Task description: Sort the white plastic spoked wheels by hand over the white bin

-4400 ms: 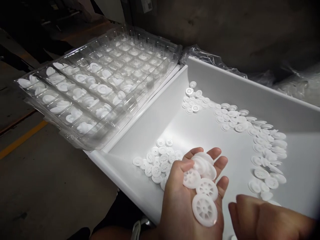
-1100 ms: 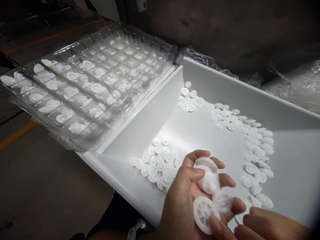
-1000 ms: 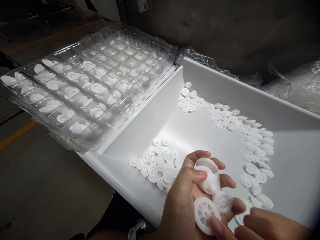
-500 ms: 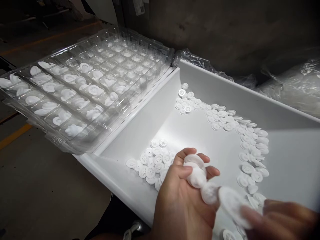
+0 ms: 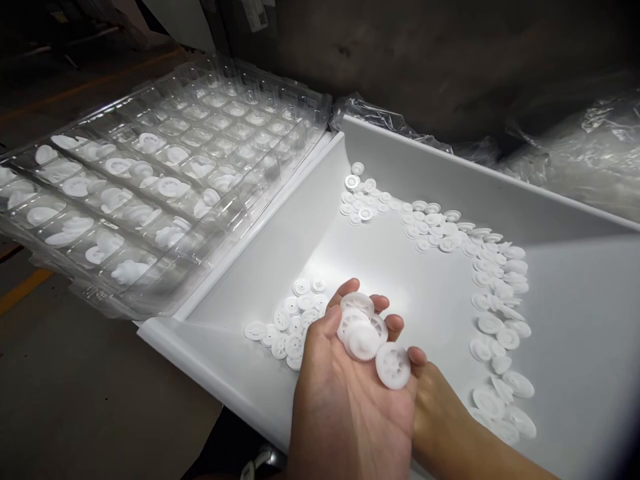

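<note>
Palm up, my left hand (image 5: 350,393) cups several white plastic gears (image 5: 363,339), its fingers curled around them. One spoked gear (image 5: 393,365) lies apart from that cluster, towards the outer edge of the palm. My right hand (image 5: 433,393) is behind and under the left one, low over the white bin. Its fingers are hidden by the left hand, so what they hold, if anything, does not show. Beside my left hand, inside the white bin (image 5: 390,267), is a pile of loose gears (image 5: 287,327).
More gears (image 5: 495,287) lie in a curved band along the bin's far and right sides. Left of the bin, a clear compartment tray (image 5: 195,193) has white parts in its nearer pockets. Clear plastic film (image 5: 580,167) lies behind the bin.
My right hand, which held a gear out to the right, has moved left behind my left hand. The gears in the left palm have shifted. The view has moved slightly.
</note>
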Available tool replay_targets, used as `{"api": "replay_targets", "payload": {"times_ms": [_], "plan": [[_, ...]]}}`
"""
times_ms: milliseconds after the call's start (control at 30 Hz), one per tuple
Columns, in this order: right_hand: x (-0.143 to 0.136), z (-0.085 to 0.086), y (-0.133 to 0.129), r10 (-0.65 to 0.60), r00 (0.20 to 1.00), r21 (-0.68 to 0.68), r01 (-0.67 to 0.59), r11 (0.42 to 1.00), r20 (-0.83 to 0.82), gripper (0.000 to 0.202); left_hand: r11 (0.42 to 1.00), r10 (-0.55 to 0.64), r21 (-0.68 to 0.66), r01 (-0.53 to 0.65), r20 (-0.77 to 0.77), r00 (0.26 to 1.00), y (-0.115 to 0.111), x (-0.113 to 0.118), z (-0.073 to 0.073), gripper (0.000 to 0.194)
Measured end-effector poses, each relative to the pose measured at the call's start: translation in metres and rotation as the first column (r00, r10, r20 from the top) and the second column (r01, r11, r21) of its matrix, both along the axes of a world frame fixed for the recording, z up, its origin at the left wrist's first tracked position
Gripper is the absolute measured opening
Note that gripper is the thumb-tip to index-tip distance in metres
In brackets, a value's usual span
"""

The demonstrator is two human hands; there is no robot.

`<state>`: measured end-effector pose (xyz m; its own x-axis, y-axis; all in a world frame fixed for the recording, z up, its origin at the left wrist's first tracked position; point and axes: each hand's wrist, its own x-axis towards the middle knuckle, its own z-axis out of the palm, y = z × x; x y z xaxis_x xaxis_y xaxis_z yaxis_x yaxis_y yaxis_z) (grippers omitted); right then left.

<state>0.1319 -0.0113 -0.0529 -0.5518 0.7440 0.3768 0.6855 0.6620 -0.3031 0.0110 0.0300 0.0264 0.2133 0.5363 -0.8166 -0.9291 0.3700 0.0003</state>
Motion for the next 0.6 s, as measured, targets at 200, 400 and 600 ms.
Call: {"api": "replay_targets", "payload": {"times_ms": [200, 400, 600], "plan": [[0.005, -0.004, -0.001, -0.043, 0.995, -0.104, 0.033, 0.994, -0.089, 0.027, 0.999, -0.031, -0.008, 0.031, -0.004, 1.000, 0.000, 0.001, 0.008, 0.018], [0.002, 0.003, 0.002, -0.173, 0.947, -0.513, 0.010, 0.858, -0.271, 0.022, 1.000, -0.028, -0.002, 0.028, 0.015, 0.999, 0.002, 0.000, 0.005, 0.017], [0.016, 0.036, 0.026, -0.465, 0.793, -0.791, -0.034, 0.611, -0.393, 0.020, 0.994, 0.016, -0.110, -0.010, 0.054, 0.998, 0.005, 0.002, 0.001, 0.016]]}}
